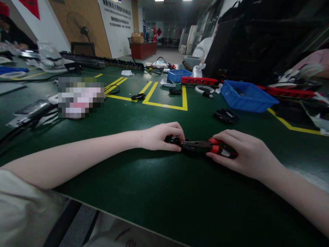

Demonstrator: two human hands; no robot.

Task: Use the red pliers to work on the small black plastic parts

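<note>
The bare left hand (164, 135) grips a small, glossy black part (175, 140) over the smooth dark green tabletop (154, 192). The bare right hand (248, 154) holds slim-nosed, red-and-black-handled pliers (205, 146) pointing toward it

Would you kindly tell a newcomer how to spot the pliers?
Over the green table, find the right hand. It holds the pliers, tips toward the left hand. Red-and-black handles set them apart from the black part in the left hand.
</note>
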